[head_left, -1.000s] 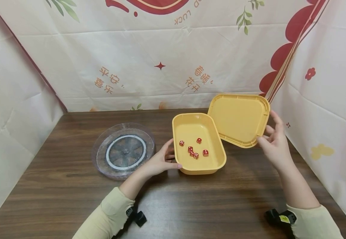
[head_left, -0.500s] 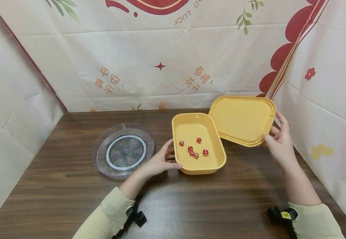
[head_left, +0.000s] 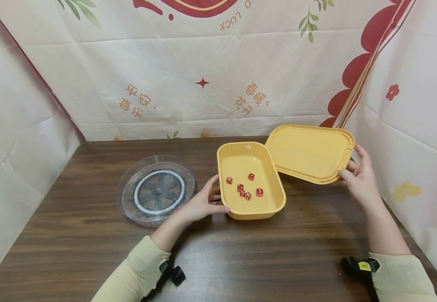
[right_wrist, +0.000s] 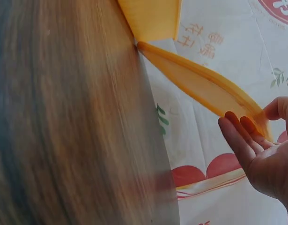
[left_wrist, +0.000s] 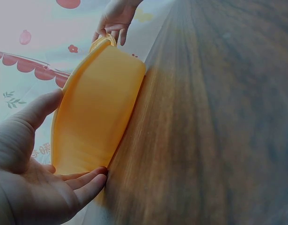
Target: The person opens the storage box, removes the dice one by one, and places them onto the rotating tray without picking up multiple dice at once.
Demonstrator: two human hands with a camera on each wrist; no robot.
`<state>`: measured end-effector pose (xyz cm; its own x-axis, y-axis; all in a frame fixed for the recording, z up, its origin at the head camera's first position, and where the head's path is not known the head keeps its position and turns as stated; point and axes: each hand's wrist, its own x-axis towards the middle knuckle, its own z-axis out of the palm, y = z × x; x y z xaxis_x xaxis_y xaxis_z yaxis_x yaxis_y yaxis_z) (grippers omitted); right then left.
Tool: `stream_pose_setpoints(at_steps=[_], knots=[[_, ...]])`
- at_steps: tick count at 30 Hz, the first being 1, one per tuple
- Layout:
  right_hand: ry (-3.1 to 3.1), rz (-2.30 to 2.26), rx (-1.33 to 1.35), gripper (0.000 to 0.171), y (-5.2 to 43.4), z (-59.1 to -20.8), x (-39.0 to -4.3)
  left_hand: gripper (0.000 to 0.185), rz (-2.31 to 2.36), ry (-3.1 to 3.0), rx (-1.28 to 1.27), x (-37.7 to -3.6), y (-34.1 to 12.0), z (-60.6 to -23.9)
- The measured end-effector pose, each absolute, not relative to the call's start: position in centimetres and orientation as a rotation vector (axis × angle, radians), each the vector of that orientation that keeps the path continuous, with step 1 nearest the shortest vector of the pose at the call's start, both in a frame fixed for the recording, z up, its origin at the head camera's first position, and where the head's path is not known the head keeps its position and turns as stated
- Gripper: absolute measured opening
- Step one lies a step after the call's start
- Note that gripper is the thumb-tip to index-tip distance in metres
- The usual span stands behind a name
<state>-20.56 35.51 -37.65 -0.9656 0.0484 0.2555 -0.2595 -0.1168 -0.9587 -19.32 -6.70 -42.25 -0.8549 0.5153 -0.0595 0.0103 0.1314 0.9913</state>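
A yellow plastic box [head_left: 250, 153] stands uncovered on the table, several red dice [head_left: 240, 188] lying loose on its floor. My left hand [head_left: 199, 204] holds the box by its near left corner. In the left wrist view, the thumb [left_wrist: 40, 107] rests at the rim and the fingertips touch the lower wall. At the right, my right hand [head_left: 362, 182] pinches the right end of the yellow lid [head_left: 310, 151], its inner side facing up. The lid slants, with its far left end down beside the box; the right wrist view shows its held end raised off the table.
A round clear plastic dish [head_left: 128, 209] with a white ring and dark spoked centre sits left of the box. The wooden table [head_left: 90, 260] is bounded by printed cloth [head_left: 165, 63] at the back and both sides.
My right hand has moved to the right and slightly down, carrying the lid, which now lies flatter. The left hand, box and dice have stayed in place.
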Motion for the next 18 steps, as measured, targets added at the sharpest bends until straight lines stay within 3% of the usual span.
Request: stream_pose_setpoints(at_steps=[7,18], knots=[[-2.284,1.836,0.142,0.086,37.1,-38.2,-20.8,0.102,1.758,2.032,0.503,-19.4,-6.7,-42.3],[-2.715,1.199,0.142,0.07,38.2,-39.2,-21.1,0.102,1.762,2.023,0.498,-19.3,-6.7,-42.3]])
